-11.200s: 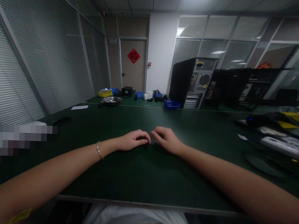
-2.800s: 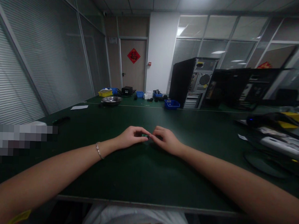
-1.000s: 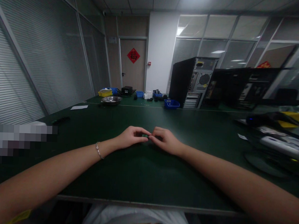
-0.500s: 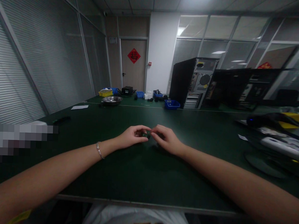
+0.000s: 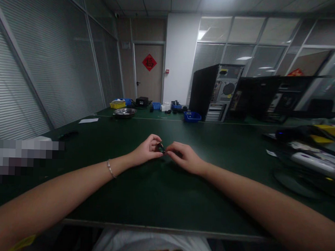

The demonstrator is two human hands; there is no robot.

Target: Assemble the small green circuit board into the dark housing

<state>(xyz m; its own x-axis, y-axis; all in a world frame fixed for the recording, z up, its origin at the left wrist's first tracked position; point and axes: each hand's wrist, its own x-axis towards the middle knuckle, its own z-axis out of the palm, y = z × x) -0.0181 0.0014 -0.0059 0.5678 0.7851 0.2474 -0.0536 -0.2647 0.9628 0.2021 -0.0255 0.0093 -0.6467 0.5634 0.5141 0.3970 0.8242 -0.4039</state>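
Small dark part sits pinched between the fingertips of both hands, just above the green table, roughly centre of the near half. Too small and dim to identify; possibly a clip or connector.

Left hand: thumb and forefinger closed on the part's left end, hand tipped up slightly, wrist with bracelet resting on the table. Right hand: fingers curled, fingertips meeting the part from the right; whether it grips or only touches, cannot tell. Hands are together, fingertips nearly touching.

Handling note (judgement): with a piece this small, keep both forearms planted on the table for steadiness, work low over the surface so a slip drops it only a little way, and hold with one hand while the other does the fine move.

Room: the table around the hands is bare on all sides, with the near edge well toward the body. Cables and gear lie well off to the right; a computer tower, blue bin and metal bowl stand far back. Elbows have free sweep either way.
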